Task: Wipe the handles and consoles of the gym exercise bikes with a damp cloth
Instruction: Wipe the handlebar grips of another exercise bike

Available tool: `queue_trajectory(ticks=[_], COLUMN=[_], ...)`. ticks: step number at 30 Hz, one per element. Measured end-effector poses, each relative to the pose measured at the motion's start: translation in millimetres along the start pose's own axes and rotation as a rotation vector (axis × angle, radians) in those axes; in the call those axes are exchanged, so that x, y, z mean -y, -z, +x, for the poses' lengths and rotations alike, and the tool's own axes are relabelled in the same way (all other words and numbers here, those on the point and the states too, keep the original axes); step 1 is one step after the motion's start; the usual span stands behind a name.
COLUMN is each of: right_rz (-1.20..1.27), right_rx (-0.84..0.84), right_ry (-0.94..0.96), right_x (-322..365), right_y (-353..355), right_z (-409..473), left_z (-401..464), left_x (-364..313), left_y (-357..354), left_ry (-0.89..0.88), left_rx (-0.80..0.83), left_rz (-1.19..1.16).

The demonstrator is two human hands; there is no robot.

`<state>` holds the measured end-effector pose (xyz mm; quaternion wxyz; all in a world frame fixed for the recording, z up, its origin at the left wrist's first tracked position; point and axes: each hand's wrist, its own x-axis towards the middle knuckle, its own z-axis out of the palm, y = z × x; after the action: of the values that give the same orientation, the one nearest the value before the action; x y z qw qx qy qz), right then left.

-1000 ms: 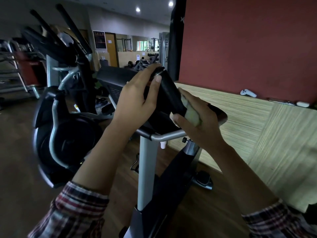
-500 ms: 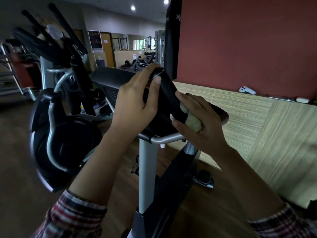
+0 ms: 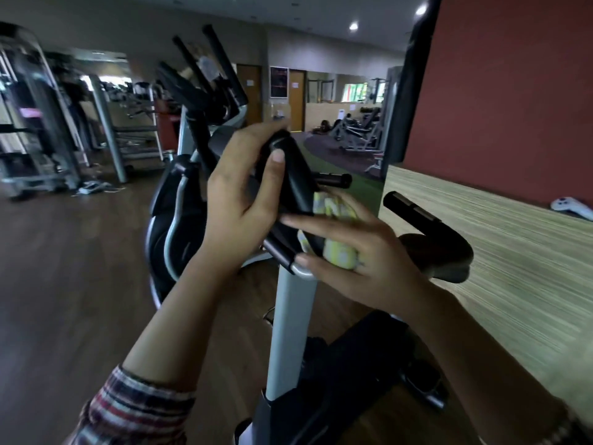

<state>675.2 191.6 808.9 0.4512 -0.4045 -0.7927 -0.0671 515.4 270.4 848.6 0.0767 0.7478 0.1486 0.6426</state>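
Observation:
The exercise bike's black console (image 3: 293, 178) stands on a grey post (image 3: 288, 332) in the middle of the view. My left hand (image 3: 239, 203) grips the console from the left, thumb across its face. My right hand (image 3: 362, 258) presses a crumpled yellow-and-white cloth (image 3: 337, 232) against the console's lower right side, fingers partly spread over the cloth. A black handle (image 3: 414, 213) juts out to the right of my right hand, and a shorter black bar (image 3: 333, 180) shows behind the console.
An elliptical machine (image 3: 183, 200) with raised black arms stands close behind on the left. A wood-panelled ledge (image 3: 513, 252) under a red wall runs along the right, with a white controller (image 3: 571, 207) on it. Weight machines (image 3: 38, 130) fill the far left.
The view has swung to the left, so the gym's left side now shows. My right hand has slid the cloth lower on the console's side and its fingers have spread. My left hand keeps its grip.

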Motion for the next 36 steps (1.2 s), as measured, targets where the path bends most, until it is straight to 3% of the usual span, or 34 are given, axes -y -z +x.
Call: queue_trajectory(ticks=[5, 12, 22, 29, 36], right_rz=[0.026, -0.057, -0.061, -0.086, -0.232], right_rx=[0.122, 0.312, 0.213, 0.169, -0.033], right_ry=[0.030, 0.150, 0.186, 0.169, 0.139], right_x=[-14, -38, -34, -34, -27], right_y=[4, 39, 35, 29, 28], right_z=[-2, -17, -17, -20, -28], left_z=[-8, -13, -18, -23, -24], left_x=[-15, -25, -32, -31, -29], left_y=[-9, -16, -24, -29, -28], left_ry=[0.192, 0.258, 0.201, 0.005, -0.031], left_rx=[-0.089, -0.139, -0.146, -0.138, -0.096], left_rz=[-0.022, 0.146, 0.292, 0.465, 0.472])
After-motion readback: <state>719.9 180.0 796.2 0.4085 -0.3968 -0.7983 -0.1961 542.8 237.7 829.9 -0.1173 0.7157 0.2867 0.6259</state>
